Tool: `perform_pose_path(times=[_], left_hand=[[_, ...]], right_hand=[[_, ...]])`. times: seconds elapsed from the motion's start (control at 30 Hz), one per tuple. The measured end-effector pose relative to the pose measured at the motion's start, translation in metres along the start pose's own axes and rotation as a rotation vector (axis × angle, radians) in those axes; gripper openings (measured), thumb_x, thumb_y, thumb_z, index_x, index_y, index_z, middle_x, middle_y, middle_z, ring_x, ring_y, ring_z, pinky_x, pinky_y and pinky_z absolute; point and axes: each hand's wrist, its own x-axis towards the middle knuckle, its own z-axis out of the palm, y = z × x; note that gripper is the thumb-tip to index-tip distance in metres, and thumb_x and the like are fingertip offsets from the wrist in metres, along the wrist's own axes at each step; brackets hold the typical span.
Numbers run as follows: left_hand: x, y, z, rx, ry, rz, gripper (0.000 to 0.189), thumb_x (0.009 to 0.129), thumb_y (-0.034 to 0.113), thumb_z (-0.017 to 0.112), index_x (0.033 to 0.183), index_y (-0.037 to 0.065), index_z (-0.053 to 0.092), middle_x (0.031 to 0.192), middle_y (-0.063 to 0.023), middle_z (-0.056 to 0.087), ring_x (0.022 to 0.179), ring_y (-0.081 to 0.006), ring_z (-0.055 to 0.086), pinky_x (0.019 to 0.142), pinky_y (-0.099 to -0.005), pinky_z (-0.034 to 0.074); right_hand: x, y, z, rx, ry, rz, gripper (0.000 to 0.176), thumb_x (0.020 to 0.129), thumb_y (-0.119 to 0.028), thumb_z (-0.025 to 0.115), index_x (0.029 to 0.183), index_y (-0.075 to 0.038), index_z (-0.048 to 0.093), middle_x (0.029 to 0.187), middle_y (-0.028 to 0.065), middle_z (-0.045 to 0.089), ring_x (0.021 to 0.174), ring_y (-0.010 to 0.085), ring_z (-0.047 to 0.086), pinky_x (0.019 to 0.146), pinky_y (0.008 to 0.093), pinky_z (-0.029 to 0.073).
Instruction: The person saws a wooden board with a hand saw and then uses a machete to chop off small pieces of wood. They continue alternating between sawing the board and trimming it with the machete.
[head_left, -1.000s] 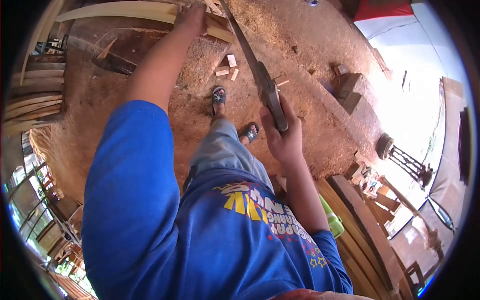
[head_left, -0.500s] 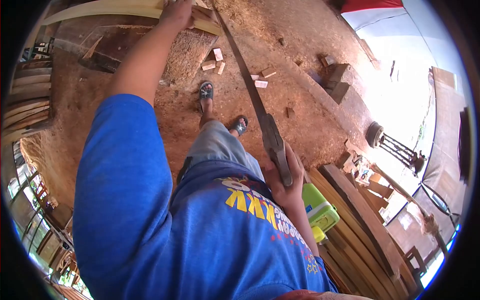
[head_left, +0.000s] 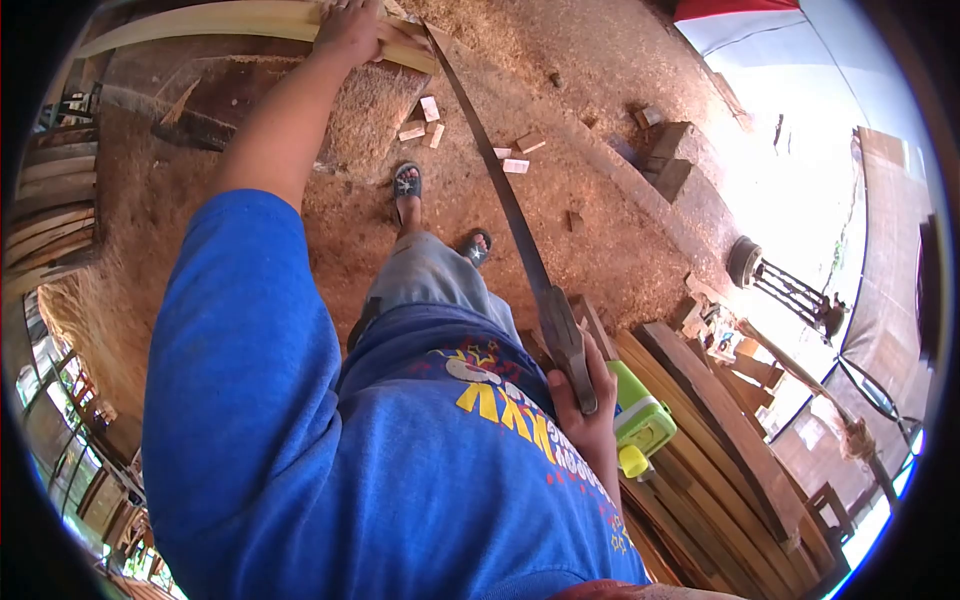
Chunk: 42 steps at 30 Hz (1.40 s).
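Note:
My left hand (head_left: 350,28) presses down on a pale wooden plank (head_left: 220,20) at the top of the view, fingers spread over its right end. My right hand (head_left: 585,405) grips the dark handle of a long hand saw (head_left: 500,190). The saw blade runs diagonally up to the plank's end next to my left hand. The handle sits close to my waist, beside my blue shirt. My two feet in sandals (head_left: 407,183) stand on the sawdust floor below the plank.
Small wood offcuts (head_left: 425,118) lie on the sawdust-covered ground. A green container (head_left: 640,415) sits by stacked dark planks (head_left: 720,420) at the right. More pale planks (head_left: 50,215) are piled at the left. A concrete block (head_left: 680,150) stands at the upper right.
My right hand has pulled the saw back toward my body, from mid-frame down to my waist. My left hand has stayed on the plank.

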Motion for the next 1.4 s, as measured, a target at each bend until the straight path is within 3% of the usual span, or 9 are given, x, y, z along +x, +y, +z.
perform_pose_path(times=[0.23, 0.37, 0.43, 0.53, 0.7, 0.9, 1.1, 1.2, 1.4], left_hand=[[-0.011, 0.026, -0.051, 0.029, -0.16, -0.042, 0.065, 0.072, 0.029, 0.084, 0.128, 0.004, 0.062, 0.139, -0.0208, 0.059, 0.136, -0.0361, 0.052, 0.114, -0.0487, 0.041], [-0.007, 0.008, -0.011, 0.029, 0.026, 0.029, 0.081, 0.066, 0.027, 0.094, 0.135, 0.013, 0.054, 0.139, -0.0132, 0.059, 0.137, -0.0396, 0.05, 0.117, -0.0571, 0.034], [-0.005, 0.005, -0.013, -0.005, 0.001, 0.038, 0.081, 0.064, 0.026, 0.094, 0.134, 0.014, 0.055, 0.138, -0.0135, 0.059, 0.137, -0.0421, 0.049, 0.118, -0.0575, 0.033], [-0.005, 0.004, -0.013, 0.012, 0.013, 0.057, 0.079, 0.07, 0.034, 0.093, 0.136, 0.01, 0.055, 0.137, -0.0133, 0.06, 0.138, -0.0388, 0.05, 0.122, -0.0622, 0.024], [-0.006, 0.031, -0.065, 0.026, -0.336, 0.03, 0.089, 0.071, 0.048, 0.091, 0.143, 0.014, 0.053, 0.14, -0.0132, 0.057, 0.14, -0.0417, 0.047, 0.12, -0.0687, 0.022], [-0.005, 0.039, -0.029, -0.058, -0.216, 0.051, 0.082, 0.071, 0.044, 0.09, 0.137, 0.01, 0.056, 0.137, -0.0136, 0.059, 0.138, -0.0375, 0.05, 0.117, -0.0744, 0.023], [0.001, 0.028, -0.007, 0.065, -0.123, 0.072, 0.09, 0.067, 0.048, 0.091, 0.14, 0.012, 0.054, 0.141, -0.0133, 0.056, 0.139, -0.0373, 0.049, 0.118, -0.0729, 0.022], [-0.002, 0.044, -0.034, 0.141, -0.253, 0.007, 0.098, 0.065, 0.05, 0.092, 0.147, 0.019, 0.05, 0.148, -0.0118, 0.053, 0.143, -0.037, 0.046, 0.12, -0.071, 0.021], [-0.007, 0.043, -0.007, 0.181, -0.133, 0.038, 0.09, 0.067, 0.048, 0.092, 0.142, 0.017, 0.053, 0.154, -0.009, 0.052, 0.146, -0.0354, 0.045, 0.119, -0.0701, 0.023]], right_hand=[[0.058, -0.025, 0.022, 0.004, -0.029, 0.005, 0.058, 0.093, -0.014, 0.071, 0.145, 0.003, 0.051, 0.092, 0.0131, 0.073, 0.083, 0.0222, 0.074, 0.075, 0.0333, 0.056], [0.188, -0.035, 0.082, 0.05, 0.021, -0.121, 0.048, 0.095, -0.02, 0.069, 0.138, -0.004, 0.056, 0.091, 0.0222, 0.072, 0.088, 0.0388, 0.075, 0.072, 0.0411, 0.057], [0.25, -0.04, 0.11, 0.025, 0.093, -0.144, 0.032, 0.097, -0.022, 0.068, 0.122, -0.003, 0.065, 0.084, 0.0157, 0.069, 0.079, 0.0184, 0.069, 0.073, 0.0361, 0.054], [0.283, -0.043, 0.123, 0.029, 0.05, -0.149, 0.046, 0.095, -0.022, 0.07, 0.136, -0.004, 0.057, 0.092, 0.0246, 0.071, 0.092, 0.0431, 0.073, 0.075, 0.0444, 0.056], [0.281, 0.045, 0.158, 0.213, 0.115, -0.298, 0.056, 0.096, -0.018, 0.071, 0.145, -0.004, 0.05, 0.106, 0.0216, 0.073, 0.101, 0.0323, 0.073, 0.086, 0.0384, 0.055], [0.276, 0.05, 0.169, 0.39, 0.032, -0.132, 0.054, 0.098, -0.012, 0.07, 0.148, -0.003, 0.05, 0.119, 0.0077, 0.068, 0.109, 0.012, 0.06, 0.095, 0.0285, 0.049], [0.268, -0.069, 0.091, 0.104, -0.08, -0.191, 0.055, 0.094, -0.021, 0.073, 0.142, 0.0, 0.055, 0.091, 0.01, 0.07, 0.086, 0.0145, 0.064, 0.079, 0.0311, 0.053], [0.239, -0.048, 0.095, 0.133, -0.011, -0.16, 0.06, 0.094, -0.022, 0.073, 0.146, -0.001, 0.052, 0.091, 0.013, 0.071, 0.086, 0.0164, 0.067, 0.079, 0.0336, 0.053], [0.077, 0.023, 0.051, 0.176, 0.022, -0.187, 0.062, 0.094, -0.016, 0.071, 0.147, 0.005, 0.047, 0.104, 0.0193, 0.075, 0.088, 0.0236, 0.076, 0.082, 0.0341, 0.058]])
